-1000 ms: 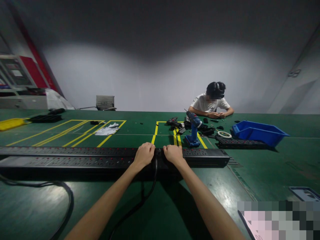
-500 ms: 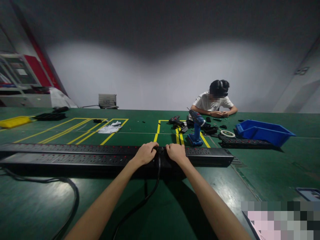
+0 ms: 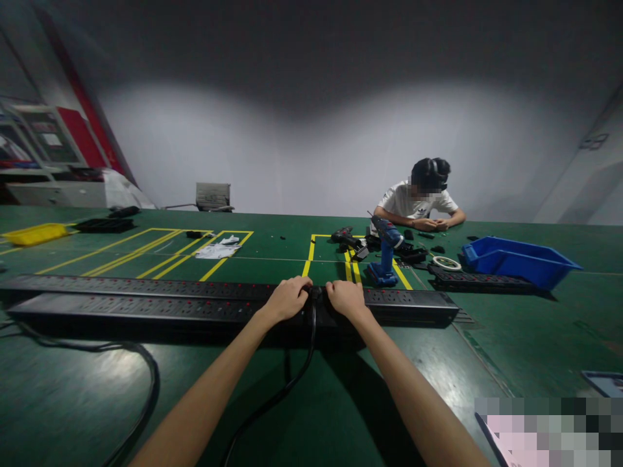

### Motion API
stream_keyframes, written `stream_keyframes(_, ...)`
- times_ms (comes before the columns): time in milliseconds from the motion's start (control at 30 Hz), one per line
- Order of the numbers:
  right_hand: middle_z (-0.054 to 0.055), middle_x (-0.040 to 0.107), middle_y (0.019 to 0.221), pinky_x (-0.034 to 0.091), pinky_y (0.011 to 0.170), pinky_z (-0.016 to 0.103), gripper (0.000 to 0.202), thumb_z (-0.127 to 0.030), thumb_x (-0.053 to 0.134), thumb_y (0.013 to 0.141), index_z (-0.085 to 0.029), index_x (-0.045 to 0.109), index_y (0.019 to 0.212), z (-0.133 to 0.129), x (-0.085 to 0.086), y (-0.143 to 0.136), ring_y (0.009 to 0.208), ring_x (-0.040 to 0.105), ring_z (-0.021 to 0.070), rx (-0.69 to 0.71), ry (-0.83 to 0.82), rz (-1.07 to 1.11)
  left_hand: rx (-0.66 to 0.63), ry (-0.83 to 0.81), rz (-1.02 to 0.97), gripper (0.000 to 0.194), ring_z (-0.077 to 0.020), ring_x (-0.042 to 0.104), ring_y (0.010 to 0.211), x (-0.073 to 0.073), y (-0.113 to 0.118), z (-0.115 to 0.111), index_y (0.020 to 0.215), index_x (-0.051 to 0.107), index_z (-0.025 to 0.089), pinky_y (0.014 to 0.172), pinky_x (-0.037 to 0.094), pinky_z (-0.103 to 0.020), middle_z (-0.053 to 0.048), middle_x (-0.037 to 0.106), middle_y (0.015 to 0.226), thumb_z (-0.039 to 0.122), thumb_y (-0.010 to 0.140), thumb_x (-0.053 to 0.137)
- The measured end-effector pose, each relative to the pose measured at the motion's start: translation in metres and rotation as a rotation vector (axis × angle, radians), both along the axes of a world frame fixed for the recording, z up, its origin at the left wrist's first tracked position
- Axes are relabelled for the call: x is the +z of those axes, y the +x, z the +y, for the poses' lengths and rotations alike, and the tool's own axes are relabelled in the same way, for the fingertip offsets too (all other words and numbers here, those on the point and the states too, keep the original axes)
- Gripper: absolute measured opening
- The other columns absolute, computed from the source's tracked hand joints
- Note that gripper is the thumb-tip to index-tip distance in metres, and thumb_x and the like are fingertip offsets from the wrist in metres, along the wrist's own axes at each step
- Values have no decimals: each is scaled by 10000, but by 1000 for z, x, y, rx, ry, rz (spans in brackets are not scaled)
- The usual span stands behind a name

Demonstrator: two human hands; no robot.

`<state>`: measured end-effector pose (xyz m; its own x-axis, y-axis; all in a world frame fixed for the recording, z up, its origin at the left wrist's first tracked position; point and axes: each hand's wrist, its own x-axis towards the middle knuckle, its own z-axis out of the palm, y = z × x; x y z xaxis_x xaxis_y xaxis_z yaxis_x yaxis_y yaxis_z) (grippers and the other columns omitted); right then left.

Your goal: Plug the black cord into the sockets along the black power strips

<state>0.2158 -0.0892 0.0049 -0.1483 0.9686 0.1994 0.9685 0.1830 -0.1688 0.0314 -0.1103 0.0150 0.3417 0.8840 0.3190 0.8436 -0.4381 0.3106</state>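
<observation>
Two long black power strips (image 3: 136, 308) with rows of sockets and small red marks lie side by side across the green table. My left hand (image 3: 288, 299) is closed over the nearer strip's right part, its fingers curled towards the far side. Close to it on the right, my right hand (image 3: 346, 297) is closed over the strips too, its fingertips partly hidden. Between the two hands sits a black cable end (image 3: 316, 294), touching the strip. From it a black cable (image 3: 305, 366) hangs down and runs towards me between my forearms.
Beyond the strips stand a blue cordless drill (image 3: 387, 250) and a second drill (image 3: 343, 237) lying down. A blue bin (image 3: 520, 256), another socket strip (image 3: 481, 279) and a tape roll (image 3: 446, 263) are at right. A person (image 3: 418, 201) sits across the table. Another cable (image 3: 148, 370) loops at left.
The whole view has shifted slightly, so things appear a little further right. Both hands keep their places on the power strips, beside the cable end.
</observation>
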Motion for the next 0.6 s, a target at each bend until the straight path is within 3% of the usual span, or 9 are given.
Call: stream_keyframes(600,192,667,1038,303,883,425,559,-429,218,956,-126,685,1004,-2,3,0,1004,593,293,3,-47,-39,-4,6,14,280,-186,593,986,0,-1,0,1028,618,221,931,411,-312,-38,659,1054,166,844,413)
